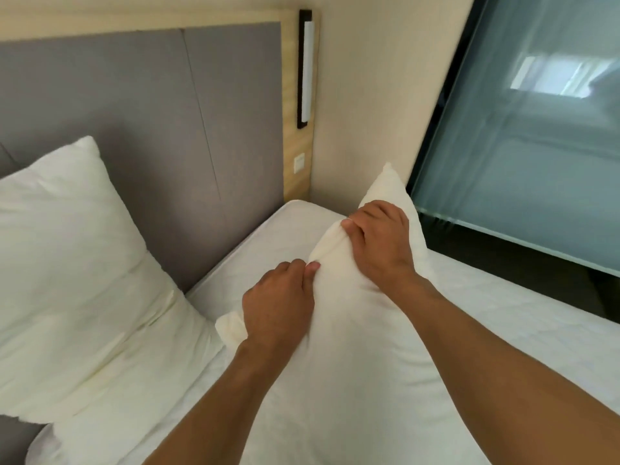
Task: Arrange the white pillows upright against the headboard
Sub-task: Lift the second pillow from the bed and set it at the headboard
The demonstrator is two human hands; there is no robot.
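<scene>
On the mattress (268,236), left hand (278,307) and right hand (379,243) pinch a white pillow's (352,347) bunched top edge, fingers closed on fabric.

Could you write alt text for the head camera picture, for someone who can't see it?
Two bare hands, the left hand and the right hand, grip the top edge of a plump white pillow above a white mattress. A second white pillow already leans on the grey padded headboard at left; a frosted glass panel stands at right.
</scene>
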